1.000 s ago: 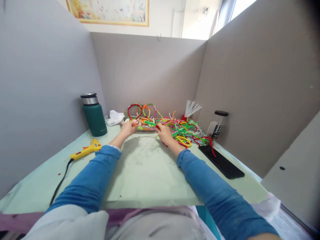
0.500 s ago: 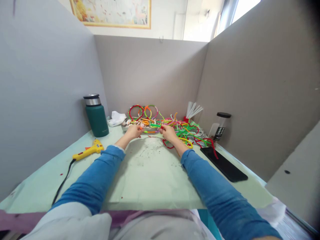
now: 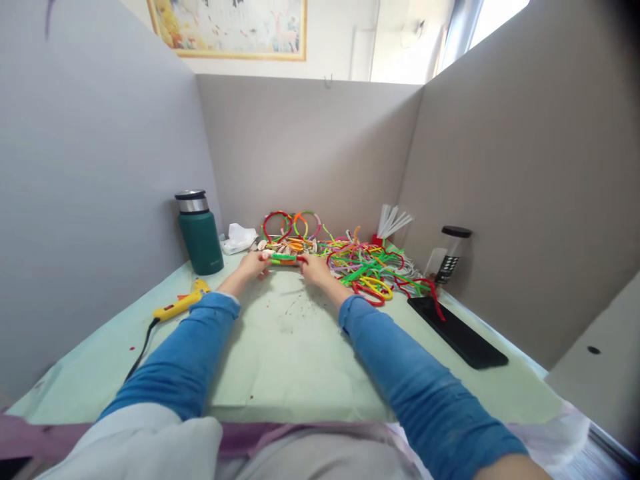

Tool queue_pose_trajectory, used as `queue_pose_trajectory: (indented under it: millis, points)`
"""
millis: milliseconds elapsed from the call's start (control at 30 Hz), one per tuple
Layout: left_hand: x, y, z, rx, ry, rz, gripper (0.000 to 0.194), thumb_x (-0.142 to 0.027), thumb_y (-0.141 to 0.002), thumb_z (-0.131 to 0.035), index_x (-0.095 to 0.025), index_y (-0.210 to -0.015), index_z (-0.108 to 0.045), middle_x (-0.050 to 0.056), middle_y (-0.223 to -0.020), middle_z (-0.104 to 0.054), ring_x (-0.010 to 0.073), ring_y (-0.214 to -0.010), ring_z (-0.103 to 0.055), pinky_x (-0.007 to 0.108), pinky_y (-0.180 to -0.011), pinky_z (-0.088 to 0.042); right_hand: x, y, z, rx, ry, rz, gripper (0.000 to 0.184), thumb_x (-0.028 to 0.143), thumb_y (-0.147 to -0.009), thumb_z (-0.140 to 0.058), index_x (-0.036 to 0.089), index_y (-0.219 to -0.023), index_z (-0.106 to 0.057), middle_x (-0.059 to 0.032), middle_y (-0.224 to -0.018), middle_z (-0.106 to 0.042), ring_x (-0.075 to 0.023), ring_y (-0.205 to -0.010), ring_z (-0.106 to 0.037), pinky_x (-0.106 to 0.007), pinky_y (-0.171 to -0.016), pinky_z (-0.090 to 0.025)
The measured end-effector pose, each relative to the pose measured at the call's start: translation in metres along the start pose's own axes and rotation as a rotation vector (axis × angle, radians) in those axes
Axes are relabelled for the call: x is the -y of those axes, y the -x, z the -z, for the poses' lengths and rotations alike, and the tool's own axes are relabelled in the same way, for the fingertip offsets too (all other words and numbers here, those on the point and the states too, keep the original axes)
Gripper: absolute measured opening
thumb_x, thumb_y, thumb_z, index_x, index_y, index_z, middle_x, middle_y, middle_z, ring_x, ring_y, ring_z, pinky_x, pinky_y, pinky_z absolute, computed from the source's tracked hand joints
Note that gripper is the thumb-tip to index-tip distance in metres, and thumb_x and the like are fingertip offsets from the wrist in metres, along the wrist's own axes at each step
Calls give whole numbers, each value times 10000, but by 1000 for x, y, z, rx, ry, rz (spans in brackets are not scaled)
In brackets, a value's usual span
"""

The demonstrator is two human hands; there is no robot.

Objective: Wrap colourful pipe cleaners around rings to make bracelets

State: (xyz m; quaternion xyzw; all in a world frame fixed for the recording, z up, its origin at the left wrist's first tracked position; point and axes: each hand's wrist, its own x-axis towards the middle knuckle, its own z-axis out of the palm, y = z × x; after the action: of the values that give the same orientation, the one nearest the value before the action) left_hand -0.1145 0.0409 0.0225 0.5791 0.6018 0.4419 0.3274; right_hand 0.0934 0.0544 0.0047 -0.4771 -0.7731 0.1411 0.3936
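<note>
My left hand (image 3: 253,264) and my right hand (image 3: 314,267) are stretched out together at the far middle of the table. Between them they pinch a short green and orange pipe cleaner piece (image 3: 284,258), one hand at each end. A tangled heap of coloured pipe cleaners (image 3: 369,265) lies just right of my right hand. Several pipe cleaner rings (image 3: 291,225) stand behind the hands against the back partition.
A green flask (image 3: 200,232) stands at the back left, with a crumpled white tissue (image 3: 239,238) beside it. A yellow glue gun (image 3: 180,304) with a black cord lies on the left. A black phone (image 3: 457,323) and a clear jar (image 3: 449,255) sit right. Grey partitions enclose the table.
My two hands have come closer together, and the right hand has moved left away from the heap. The view has shifted slightly to the left.
</note>
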Motion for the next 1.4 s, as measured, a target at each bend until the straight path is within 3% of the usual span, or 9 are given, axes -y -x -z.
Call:
queue_pose_trajectory:
  millis: [167, 333, 500, 633, 833, 967, 1167, 1267, 1400]
  points:
    - [-10, 12, 10, 119, 329, 103, 310, -90, -673, -617, -124, -980, -606, 70, -781, -659, 118, -573, -612, 223, -520, -496, -11, 8, 20, 48, -150, -11, 354, 25, -665, -457, 187, -892, -675, -16, -773, -660, -124, -621, -570, -217, -609, -444]
    - [-28, 23, -4, 283, 293, 90, 160, -228, -708, -661, -121, -815, -610, 58, -687, -647, 11, -328, -344, 158, -315, -226, -21, 28, 39, 12, -301, 30, 457, 17, -652, -399, 181, -993, -655, -31, -940, -663, -111, -649, -579, -215, -605, -464]
    - [-44, 33, -23, 78, 282, -104, 94, -192, -718, -638, -124, -739, -577, 21, -606, -614, 24, -323, -365, 185, -334, -250, -14, 40, 49, 5, -621, -57, 597, 105, -740, -388, 224, -1326, -376, -41, -955, -672, -100, -585, -577, -167, -421, -358]
    - [-44, 40, -17, 61, 225, -120, 118, -226, -715, -648, -133, -758, -590, 22, -621, -629, 39, -341, -406, 194, -362, -311, -3, 47, 52, 159, -751, -168, 409, 275, -815, -456, 172, -1211, -455, -58, -829, -683, -86, -497, -546, -152, -344, -242]
    - [-37, 50, 21, 467, -55, 64, 250, -359, -657, -696, -128, -744, -652, 91, -658, -673, 63, -339, -423, 202, -352, -328, 12, 55, 50, 385, -845, -285, 234, 239, -849, -449, 157, -1045, -547, 19, -577, -596, -41, -334, -353, -154, -324, -202]
    - [-24, 44, 27, 406, -330, 274, 201, -279, -545, -763, -133, -626, -651, 71, -517, -617, 136, -416, -529, 224, -412, -390, 19, 53, 33, 567, -699, -283, 203, 238, -839, -484, 144, -1002, -560, -28, -655, -641, -63, -378, -448, -167, -340, -277]
    - [-27, 26, 11, -233, -297, -346, 307, -430, -731, -575, -143, -745, -683, 26, -635, -643, 151, -629, -577, 223, -554, -421, 35, 49, 21, -134, -235, 129, 179, 241, -845, -480, 172, -980, -575, -48, -819, -652, -126, -694, -606, -215, -628, -459]
    - [-35, 29, 15, -171, -228, -403, 376, -468, -721, -580, -143, -873, -695, 25, -708, -668, 166, -712, -603, 233, -617, -442, 42, 51, 28, -55, -325, 173, 183, 244, -855, -464, 183, -997, -563, -26, -793, -642, -104, -617, -593, -204, -588, -467]
    - [-44, 44, 28, 106, -38, -342, 501, -480, -641, -671, -153, -1022, -661, 57, -830, -688, 184, -785, -633, 278, -699, -482, 48, 52, 27, 336, -738, -124, 112, 207, -860, -450, 162, -938, -517, 3, -673, -622, -70, -433, -531, -177, -431, -445]
